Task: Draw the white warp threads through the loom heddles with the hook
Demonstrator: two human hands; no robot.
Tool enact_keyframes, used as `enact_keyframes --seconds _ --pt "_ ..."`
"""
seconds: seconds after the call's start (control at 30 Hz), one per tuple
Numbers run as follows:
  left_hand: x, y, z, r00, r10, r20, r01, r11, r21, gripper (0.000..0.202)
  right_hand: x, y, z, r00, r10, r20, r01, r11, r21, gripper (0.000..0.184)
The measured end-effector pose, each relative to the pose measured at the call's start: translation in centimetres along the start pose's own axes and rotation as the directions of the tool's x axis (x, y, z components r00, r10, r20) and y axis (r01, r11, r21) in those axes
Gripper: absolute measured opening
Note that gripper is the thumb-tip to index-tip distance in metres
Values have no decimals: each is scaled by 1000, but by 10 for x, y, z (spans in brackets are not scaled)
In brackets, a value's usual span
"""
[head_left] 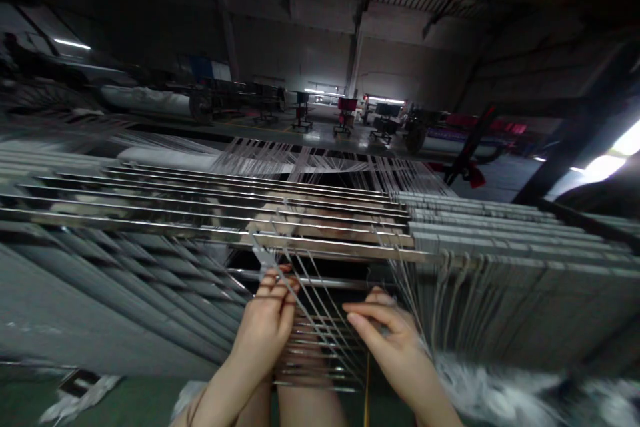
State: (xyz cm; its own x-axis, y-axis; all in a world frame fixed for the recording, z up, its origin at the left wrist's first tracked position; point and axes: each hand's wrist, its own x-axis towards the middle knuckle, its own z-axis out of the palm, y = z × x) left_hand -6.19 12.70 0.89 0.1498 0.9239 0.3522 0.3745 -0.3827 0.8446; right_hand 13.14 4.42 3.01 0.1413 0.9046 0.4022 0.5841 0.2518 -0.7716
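Observation:
Slanting metal heddles [320, 280] hang from the long horizontal rails [320, 240] of a loom in front of me. My left hand [270, 313] is at the left of these heddles, its fingers curled around a few of them near the upper part. To their right, my right hand [387, 330] has thumb and index finger brought together in a pinch. Anything between those fingertips is too fine to make out. A packed bank of heddles [500, 300] hangs just past my right hand, and another bank [125, 293] fans out to the left.
White warp threads [280, 157] stretch behind the rails. Lower bars [325, 353] cross in front of my legs. Loose white fibre [490, 387] lies at lower right, and a scrap of white material [83, 400] is on the green floor. Carts [345, 113] stand farther back in the hall.

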Motion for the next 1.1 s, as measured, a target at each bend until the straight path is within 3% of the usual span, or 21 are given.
enact_keyframes --seconds 0.1,0.2,0.3,0.37,0.47,0.53,0.63,0.7,0.77,0.83,0.87,0.93,1.03,1.1 --pt "12 -9 -8 990 -141 15 142 988 -63 22 1 -6 -2 999 -32 10 32 999 5 13" --pt "9 1 -12 981 -148 125 166 975 -149 24 1 -12 -3 999 -40 6 40 999 4 15" --pt "-12 27 -13 993 52 106 -36 988 -149 18 4 -16 1 999 -41 31 42 999 -6 17" --pt "-28 41 -12 959 222 177 -213 975 -70 17 9 -18 5 996 -59 68 59 998 6 17" --pt "-39 44 -7 918 237 316 -263 964 41 20 14 -22 8 987 -84 135 79 996 48 12" --pt "-40 36 -5 946 160 280 -173 985 24 19 14 -24 4 991 -53 122 45 997 68 10" --pt "-42 28 -8 995 -11 95 29 981 -191 14 10 -28 -5 998 -3 58 -2 995 98 10" --pt "-49 33 -10 999 -43 8 43 948 -314 16 8 -31 -6 994 -49 94 39 994 105 15" --pt "-60 42 -10 993 105 61 -80 945 -318 16 8 -33 -3 978 -111 178 94 990 102 20" --pt "-68 49 -8 934 288 212 -230 938 -259 16 10 -34 3 957 -115 266 94 991 92 18" --pt "-70 50 -7 908 305 286 -244 942 -229 16 11 -34 5 953 -98 287 76 993 87 16" --pt "-69 45 -5 916 184 356 -116 972 -206 19 10 -33 6 959 -53 278 31 996 82 13" --pt "-56 25 -4 951 -80 299 170 941 -291 20 3 -30 0 993 -36 110 16 985 171 12" --pt "-44 10 -6 975 -125 185 169 954 -247 18 -4 -29 -5 997 -78 -9 78 962 260 13"
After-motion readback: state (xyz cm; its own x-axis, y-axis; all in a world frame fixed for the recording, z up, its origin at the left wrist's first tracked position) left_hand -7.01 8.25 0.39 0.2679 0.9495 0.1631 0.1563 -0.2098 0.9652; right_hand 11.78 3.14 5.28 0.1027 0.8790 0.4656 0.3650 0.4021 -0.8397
